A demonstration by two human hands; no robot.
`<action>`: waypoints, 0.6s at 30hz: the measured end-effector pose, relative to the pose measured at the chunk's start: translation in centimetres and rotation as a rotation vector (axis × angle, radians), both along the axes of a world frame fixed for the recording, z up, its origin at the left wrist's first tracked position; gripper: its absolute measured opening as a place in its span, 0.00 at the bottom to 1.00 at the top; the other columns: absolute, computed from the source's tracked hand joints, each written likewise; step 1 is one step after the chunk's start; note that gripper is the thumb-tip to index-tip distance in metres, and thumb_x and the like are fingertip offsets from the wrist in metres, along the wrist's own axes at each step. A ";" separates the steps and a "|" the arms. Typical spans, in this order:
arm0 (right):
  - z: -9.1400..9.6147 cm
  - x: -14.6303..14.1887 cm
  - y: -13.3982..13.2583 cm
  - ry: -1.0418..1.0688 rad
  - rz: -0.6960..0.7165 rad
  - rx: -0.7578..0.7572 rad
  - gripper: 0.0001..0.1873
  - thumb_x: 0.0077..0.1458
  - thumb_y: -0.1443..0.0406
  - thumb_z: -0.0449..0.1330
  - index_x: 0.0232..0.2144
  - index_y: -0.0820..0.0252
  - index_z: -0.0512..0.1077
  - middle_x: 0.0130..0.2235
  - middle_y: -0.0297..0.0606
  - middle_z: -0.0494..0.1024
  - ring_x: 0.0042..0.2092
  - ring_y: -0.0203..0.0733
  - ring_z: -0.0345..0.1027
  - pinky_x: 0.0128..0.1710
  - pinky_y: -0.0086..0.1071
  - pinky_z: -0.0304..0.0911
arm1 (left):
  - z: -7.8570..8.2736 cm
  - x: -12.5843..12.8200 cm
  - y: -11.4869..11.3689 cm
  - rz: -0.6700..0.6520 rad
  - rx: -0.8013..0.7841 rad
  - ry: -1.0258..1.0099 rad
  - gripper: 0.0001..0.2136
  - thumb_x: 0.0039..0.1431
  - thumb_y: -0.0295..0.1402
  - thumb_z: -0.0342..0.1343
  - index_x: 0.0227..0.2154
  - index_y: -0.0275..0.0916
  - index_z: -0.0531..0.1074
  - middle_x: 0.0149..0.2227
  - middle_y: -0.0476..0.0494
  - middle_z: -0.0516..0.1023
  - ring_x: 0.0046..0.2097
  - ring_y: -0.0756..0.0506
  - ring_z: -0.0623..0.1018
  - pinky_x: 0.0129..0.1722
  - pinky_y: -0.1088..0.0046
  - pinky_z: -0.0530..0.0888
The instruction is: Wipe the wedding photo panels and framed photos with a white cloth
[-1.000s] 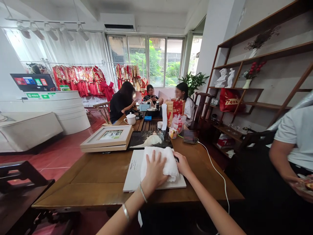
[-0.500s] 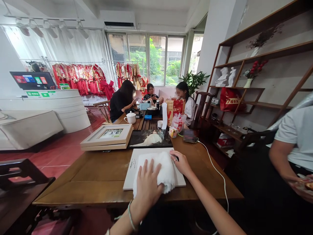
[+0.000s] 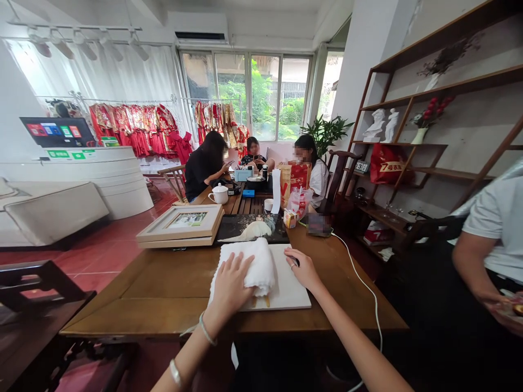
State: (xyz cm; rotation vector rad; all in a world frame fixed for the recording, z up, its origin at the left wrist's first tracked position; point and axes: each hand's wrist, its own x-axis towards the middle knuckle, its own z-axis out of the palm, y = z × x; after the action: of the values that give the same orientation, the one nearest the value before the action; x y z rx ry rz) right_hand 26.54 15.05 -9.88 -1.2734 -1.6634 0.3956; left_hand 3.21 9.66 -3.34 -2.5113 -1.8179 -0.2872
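Note:
A thick, folded white towel (image 3: 261, 269) lies on a flat white board (image 3: 288, 291) on the wooden table, bunched toward the board's left and far side. My left hand (image 3: 233, 277) rests on the towel, fingers over its top and thumb along its near side, holding it against the board. Two yellowish marks show on the board just below the towel. At the board's right edge, my right hand (image 3: 303, 268) has curled fingers and steadies the board. A small dark patch shows between its thumb and fingers; I cannot make it out.
Beyond the board lies a dark photo panel (image 3: 253, 228), with stacked pale frames (image 3: 182, 226) to its left. A lidded white mug (image 3: 219, 194), a small box (image 3: 290, 219) and a white cable (image 3: 362, 277) are nearby. People sit at the far end; another person (image 3: 486, 245) is at right.
My left hand has moved the towel left and away from me, uncovering the board's right part and the yellowish marks. My right hand stays at the board's right edge.

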 end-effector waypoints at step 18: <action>0.1 0.0 -0.1 0.006 -0.001 -0.001 0.13 0.52 0.69 0.54 0.37 0.58 0.77 0.45 0.42 0.79 0.50 0.44 0.71 0.54 0.43 0.62 | 1.0 0.5 -0.6 -0.057 -0.142 0.020 0.32 0.42 0.22 0.49 0.56 0.36 0.60 0.64 0.38 0.54 0.65 0.39 0.51 0.61 0.51 0.51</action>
State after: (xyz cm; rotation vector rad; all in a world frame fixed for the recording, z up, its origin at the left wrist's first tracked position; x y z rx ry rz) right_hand 26.51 14.95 -9.79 -1.2730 -1.6578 0.3997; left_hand 3.70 9.03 -2.32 -2.6525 -1.8224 -0.1382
